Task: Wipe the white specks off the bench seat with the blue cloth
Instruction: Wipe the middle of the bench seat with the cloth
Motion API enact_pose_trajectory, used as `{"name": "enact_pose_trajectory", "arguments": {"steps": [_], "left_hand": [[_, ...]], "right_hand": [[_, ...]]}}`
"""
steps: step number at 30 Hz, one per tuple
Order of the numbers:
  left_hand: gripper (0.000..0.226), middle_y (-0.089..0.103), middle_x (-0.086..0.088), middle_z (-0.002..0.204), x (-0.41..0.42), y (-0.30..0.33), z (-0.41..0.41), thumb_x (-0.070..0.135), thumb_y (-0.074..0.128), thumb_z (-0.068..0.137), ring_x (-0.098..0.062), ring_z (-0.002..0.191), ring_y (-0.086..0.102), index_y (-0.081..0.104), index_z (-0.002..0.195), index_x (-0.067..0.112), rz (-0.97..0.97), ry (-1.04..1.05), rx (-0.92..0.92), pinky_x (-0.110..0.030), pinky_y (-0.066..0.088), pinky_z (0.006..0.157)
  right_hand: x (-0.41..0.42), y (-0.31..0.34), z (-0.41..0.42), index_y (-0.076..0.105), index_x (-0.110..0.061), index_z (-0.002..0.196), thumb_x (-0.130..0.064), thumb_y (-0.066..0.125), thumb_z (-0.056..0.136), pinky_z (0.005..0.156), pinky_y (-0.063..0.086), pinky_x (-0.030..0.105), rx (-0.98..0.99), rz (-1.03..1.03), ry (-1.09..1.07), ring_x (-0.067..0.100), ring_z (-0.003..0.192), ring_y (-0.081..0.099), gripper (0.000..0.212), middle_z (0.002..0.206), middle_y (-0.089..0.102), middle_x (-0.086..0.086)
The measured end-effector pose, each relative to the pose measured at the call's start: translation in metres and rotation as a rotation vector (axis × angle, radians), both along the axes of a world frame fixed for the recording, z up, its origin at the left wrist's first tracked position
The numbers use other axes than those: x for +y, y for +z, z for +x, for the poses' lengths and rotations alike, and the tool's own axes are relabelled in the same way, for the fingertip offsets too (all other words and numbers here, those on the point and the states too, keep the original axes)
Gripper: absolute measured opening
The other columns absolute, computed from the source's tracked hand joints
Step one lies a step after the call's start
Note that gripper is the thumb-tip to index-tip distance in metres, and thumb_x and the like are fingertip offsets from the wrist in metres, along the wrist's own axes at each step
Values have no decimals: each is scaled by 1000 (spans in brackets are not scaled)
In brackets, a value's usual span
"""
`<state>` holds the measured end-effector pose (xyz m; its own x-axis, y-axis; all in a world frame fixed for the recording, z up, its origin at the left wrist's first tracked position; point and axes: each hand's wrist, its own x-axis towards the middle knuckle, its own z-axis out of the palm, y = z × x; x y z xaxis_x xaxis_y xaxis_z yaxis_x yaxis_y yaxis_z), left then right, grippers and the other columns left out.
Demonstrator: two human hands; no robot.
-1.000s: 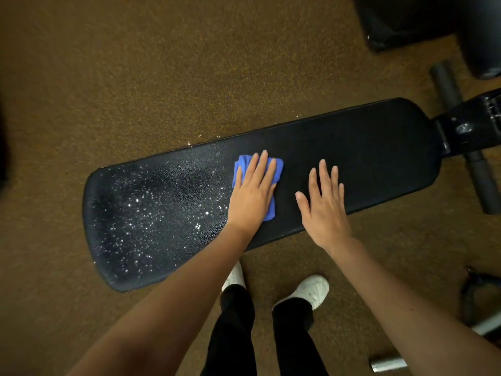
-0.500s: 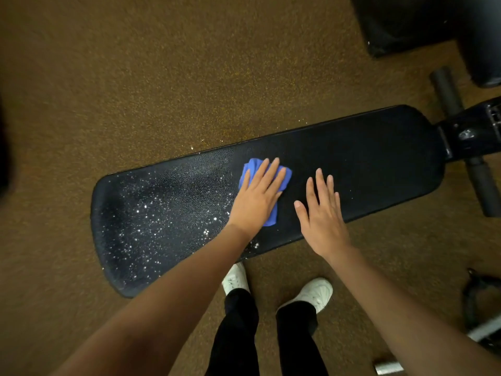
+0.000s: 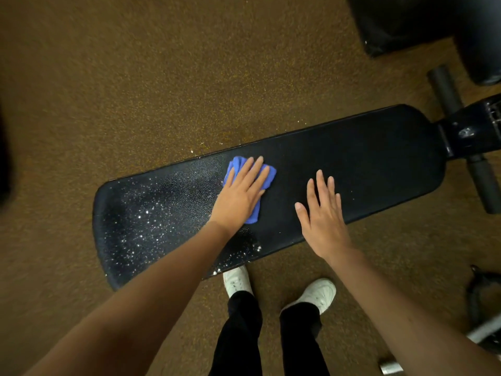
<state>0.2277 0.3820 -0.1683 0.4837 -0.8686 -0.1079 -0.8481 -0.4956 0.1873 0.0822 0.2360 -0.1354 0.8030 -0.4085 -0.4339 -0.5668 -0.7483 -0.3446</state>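
A long black padded bench seat (image 3: 366, 164) runs across the view from lower left to upper right. White specks (image 3: 146, 223) cover its left part, and a few sit along the near edge by my wrist. My left hand (image 3: 240, 196) lies flat, fingers together, pressing the crumpled blue cloth (image 3: 267, 176) onto the seat near its far edge. The cloth shows past my fingertips and beside my palm. My right hand (image 3: 324, 221) rests flat on the speck-free right part of the seat, fingers spread, holding nothing.
Brown speckled carpet (image 3: 135, 85) surrounds the bench, with a few white specks on it just beyond the far edge. The bench's black frame and foam rollers (image 3: 477, 169) are at the right. Dark padded equipment (image 3: 406, 23) fills the top right. My white shoes (image 3: 311, 294) stand below the seat.
My left hand has slid the cloth away from me toward the seat's far edge. The right hand has stayed flat on the seat. The camera view has shifted slightly.
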Motion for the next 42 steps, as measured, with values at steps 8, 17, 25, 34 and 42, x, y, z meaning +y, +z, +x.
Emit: {"name": "enact_pose_trajectory", "arguments": {"steps": [8, 17, 25, 34, 42], "left_hand": [[54, 32, -12, 148, -29, 4, 32, 32, 21, 94, -32, 138, 26, 35, 141, 9, -21, 307, 127, -52, 22, 108], [47, 44, -14, 140, 15, 2, 24, 26, 33, 93, -35, 129, 41, 44, 134, 7, -72, 150, 32, -56, 36, 98], [48, 46, -14, 139, -16, 3, 6, 26, 33, 91, -35, 128, 43, 48, 132, 6, -72, 120, 69, -58, 39, 95], [48, 46, -13, 140, 15, 1, 18, 26, 34, 90, -34, 128, 42, 47, 133, 8, -19, 118, 33, -55, 38, 97], [49, 42, -12, 143, -5, 6, 7, 27, 30, 91, -33, 132, 37, 45, 135, 8, -36, 23, 74, -54, 35, 101]], "right_hand": [[3, -2, 1, 8, -9, 149, -43, 23, 97, 113, -6, 38, -4, -13, -7, 21, 142, -18, 63, 157, -13, 4], [4, -1, 1, 7, -9, 149, -44, 20, 96, 113, -7, 38, 2, -19, -4, 21, 142, -19, 65, 157, -14, 4], [10, -3, 5, 4, -9, 149, -42, 26, 98, 113, -7, 40, 12, -23, -39, 22, 141, -20, 64, 156, -16, 4], [7, -4, 2, 4, -10, 149, -42, 25, 98, 113, -7, 38, 25, -44, -14, 21, 142, -19, 64, 156, -15, 3], [11, -5, 4, 0, -10, 149, -43, 28, 98, 112, -10, 39, 36, -30, -30, 21, 140, -22, 66, 155, -19, 4]]}}
